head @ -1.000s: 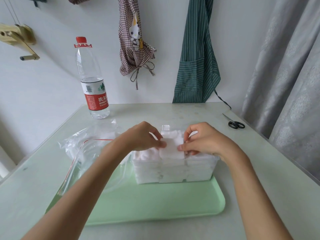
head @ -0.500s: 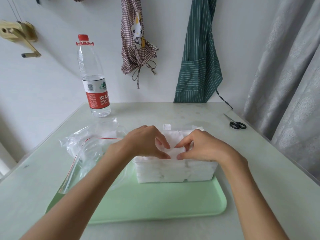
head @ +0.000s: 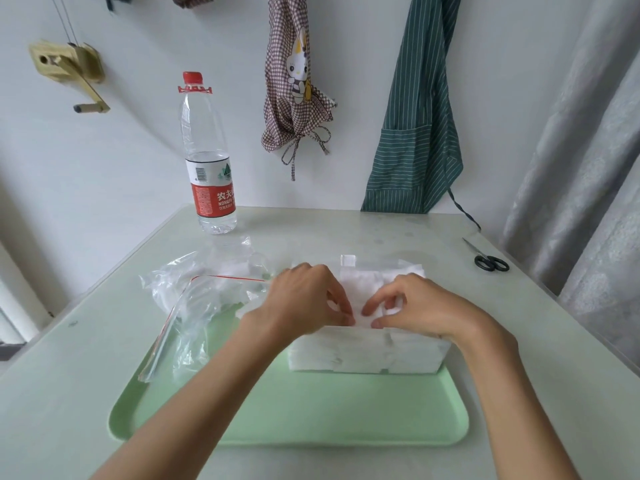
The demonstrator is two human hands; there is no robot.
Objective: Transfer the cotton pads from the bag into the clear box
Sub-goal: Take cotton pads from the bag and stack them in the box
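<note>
Pale green plastic tray (head: pixel 277 420) on table: clear rectangular box (head: pixel 367 355) seen packed with white cotton pads (head: pixel 360 282). Crumpled clear zip bag (head: pixel 197 303) judged nearly emptied. Left hand (head: pixel 304 299), right hand (head: pixel 415 306): fingers curled, top pads pressed down.

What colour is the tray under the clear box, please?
Pale mint green tray, seen in the head view.

Bright, even daylight, soft shadows, sharp focus, edges bowed by wide-angle.

Both forearms are bare from the bottom edge up to the wrists, no sleeves showing; the left hand (head: pixel 304 299) and right hand (head: pixel 420 306) wear no gloves, rings or watch
</note>
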